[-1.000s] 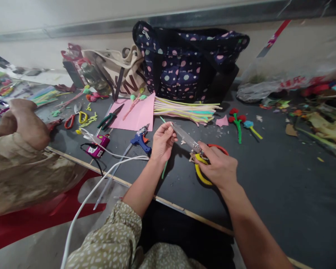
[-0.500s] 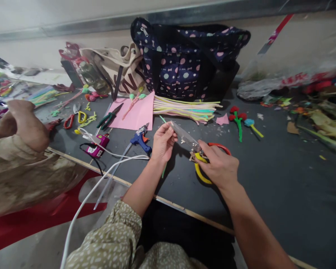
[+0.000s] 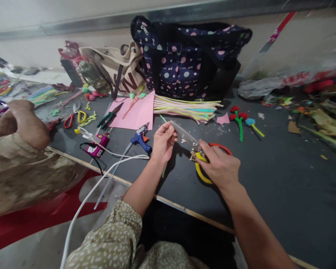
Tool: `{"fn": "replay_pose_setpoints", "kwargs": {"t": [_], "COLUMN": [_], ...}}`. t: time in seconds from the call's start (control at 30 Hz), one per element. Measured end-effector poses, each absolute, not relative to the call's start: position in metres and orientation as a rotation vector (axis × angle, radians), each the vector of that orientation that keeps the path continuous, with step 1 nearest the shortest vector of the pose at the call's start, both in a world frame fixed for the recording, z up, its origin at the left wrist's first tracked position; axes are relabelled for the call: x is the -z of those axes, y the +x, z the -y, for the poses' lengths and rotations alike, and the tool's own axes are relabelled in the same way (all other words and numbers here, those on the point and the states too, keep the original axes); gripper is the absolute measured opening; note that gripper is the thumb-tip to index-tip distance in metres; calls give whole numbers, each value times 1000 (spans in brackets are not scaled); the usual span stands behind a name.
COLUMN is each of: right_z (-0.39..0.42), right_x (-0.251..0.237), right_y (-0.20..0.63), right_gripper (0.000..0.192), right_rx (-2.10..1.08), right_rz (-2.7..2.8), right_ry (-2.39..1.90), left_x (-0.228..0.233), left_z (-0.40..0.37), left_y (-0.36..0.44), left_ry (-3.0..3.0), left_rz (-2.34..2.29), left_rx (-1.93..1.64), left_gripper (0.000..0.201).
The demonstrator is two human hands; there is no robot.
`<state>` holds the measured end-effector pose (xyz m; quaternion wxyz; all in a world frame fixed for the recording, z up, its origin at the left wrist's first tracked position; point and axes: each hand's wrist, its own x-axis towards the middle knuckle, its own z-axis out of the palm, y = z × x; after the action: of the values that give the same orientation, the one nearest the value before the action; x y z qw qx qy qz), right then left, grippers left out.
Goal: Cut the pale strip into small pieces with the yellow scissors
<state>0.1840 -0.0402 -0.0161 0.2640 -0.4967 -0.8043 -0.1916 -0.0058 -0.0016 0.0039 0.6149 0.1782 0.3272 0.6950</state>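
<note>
The right hand [image 3: 220,167] is clenched in a grip on the handles of a pair of scissors [image 3: 197,151], one loop yellow, the other red. The closed blades slant up toward ten o'clock. The left hand [image 3: 162,142] pinches the blade tip between thumb and fingertips, so both hands hold the one tool just above the dark desk [image 3: 282,175].

At nine o'clock from the left hand lies a blue glue gun [image 3: 140,138], and beyond it a magenta device [image 3: 96,146] with white cables [image 3: 100,179] trailing toward seven o'clock. At twelve o'clock a sheaf of pale pipe cleaners [image 3: 186,107] lies beside a pink paper sheet [image 3: 134,113], in front of a dotted navy bag [image 3: 184,59]. At one o'clock from the right hand lie small red pipe-cleaner flowers [image 3: 238,117]. Green pliers [image 3: 108,117] and a second pair of scissors [image 3: 75,116] lie at ten o'clock. Another person's sleeve [image 3: 25,172] fills the far nine o'clock edge.
</note>
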Motion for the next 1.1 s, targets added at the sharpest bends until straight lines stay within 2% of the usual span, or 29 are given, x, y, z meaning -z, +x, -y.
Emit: {"fn": "replay_pose_setpoints", "kwargs": {"t": [0.2, 0.33, 0.43, 0.7, 1.1], "right_z": [41, 39, 36, 33, 34], "right_x": [20, 16, 9, 15, 18], "right_y": [184, 182, 183, 184, 185], "right_gripper": [46, 46, 54, 44, 43], "right_rx": [396, 137, 8, 55, 103], "right_rz": [2221, 2091, 2018, 2025, 2107], "right_ry": [-1363, -1391, -1496, -1517, -1399], "left_x": [-4, -5, -6, -8, -8], "left_z": [2, 2, 2, 2, 2], "left_y": [-6, -6, -6, -7, -8], "left_ry": [405, 418, 410, 420, 437], "left_rz": [-779, -779, -753, -723, -706], "left_rx": [-1594, -1574, -1579, -1573, -1599], "left_gripper": [28, 28, 28, 27, 28]}}
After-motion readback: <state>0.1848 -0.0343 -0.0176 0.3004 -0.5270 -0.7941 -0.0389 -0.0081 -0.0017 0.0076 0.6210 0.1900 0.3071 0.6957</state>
